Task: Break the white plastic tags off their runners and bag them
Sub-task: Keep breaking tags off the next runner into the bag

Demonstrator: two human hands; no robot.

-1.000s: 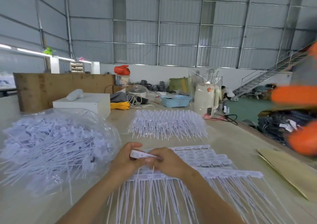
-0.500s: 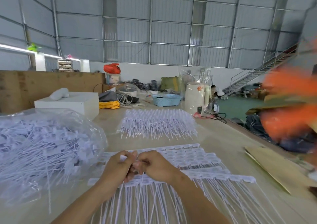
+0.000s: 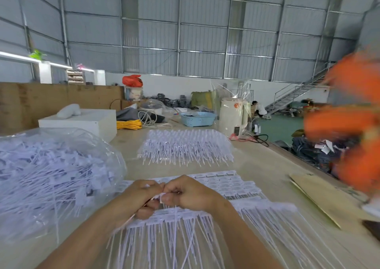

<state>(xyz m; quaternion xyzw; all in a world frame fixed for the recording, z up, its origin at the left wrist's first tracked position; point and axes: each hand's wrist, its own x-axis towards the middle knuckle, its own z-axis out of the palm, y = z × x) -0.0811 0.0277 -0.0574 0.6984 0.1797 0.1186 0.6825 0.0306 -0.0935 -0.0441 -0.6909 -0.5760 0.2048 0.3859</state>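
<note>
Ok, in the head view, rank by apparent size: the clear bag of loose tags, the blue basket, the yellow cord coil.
1. Clear plastic bag of white tags, nearest the camera, so inflated.
2. Blue plastic basket.
3. Yellow cord coil.

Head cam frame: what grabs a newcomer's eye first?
Probably the big clear plastic bag stuffed with loose white plastic tags, on the left of the table. Next, the left hand and right hand meeting at centre, pinching a white tag over the sheets of white tags on runners. A blurred orange shape fills the right edge.
</note>
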